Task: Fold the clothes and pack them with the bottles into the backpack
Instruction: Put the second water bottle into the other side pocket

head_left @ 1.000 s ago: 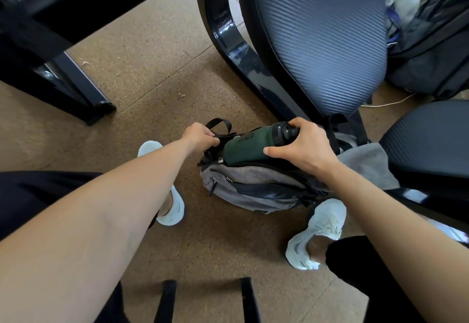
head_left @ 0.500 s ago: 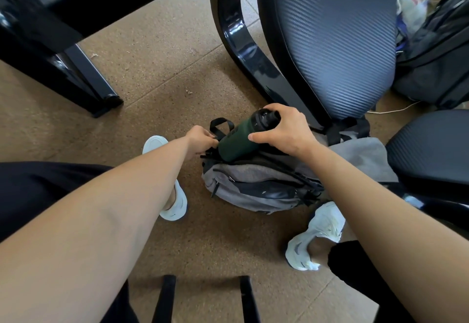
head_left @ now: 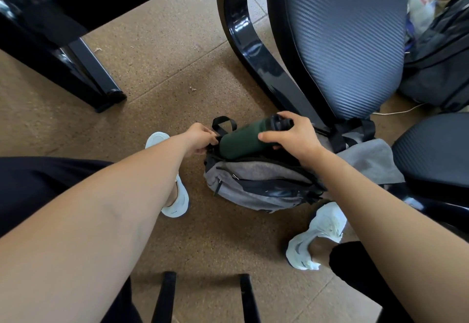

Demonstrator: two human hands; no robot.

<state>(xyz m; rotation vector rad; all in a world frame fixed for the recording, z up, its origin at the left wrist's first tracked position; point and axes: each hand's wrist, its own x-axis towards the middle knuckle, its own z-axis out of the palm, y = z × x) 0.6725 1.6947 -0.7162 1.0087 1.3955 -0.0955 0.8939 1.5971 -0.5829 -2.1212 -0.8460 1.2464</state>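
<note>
A grey and black backpack (head_left: 256, 188) lies on the brown floor between my feet. My right hand (head_left: 291, 136) grips a dark green bottle (head_left: 239, 142) near its black cap. The bottle is tilted, its base pushed into the bag's open top on the left side. My left hand (head_left: 200, 139) pinches the black edge of the opening beside the carry loop (head_left: 223, 123). A grey piece of cloth (head_left: 373, 160) lies to the right of the bag, partly under the chair seat.
A dark mesh chair (head_left: 340, 38) with a glossy black frame stands just behind the bag. Another seat (head_left: 431, 150) is at right. A black table leg (head_left: 96, 78) is at upper left. A dark backpack (head_left: 441, 63) rests at far right. My white shoes (head_left: 175, 195) flank the bag.
The bottle has swung from lying flat across the bag to a tilt, and its base has slid left and down into the opening. My left hand stays on the bag's edge.
</note>
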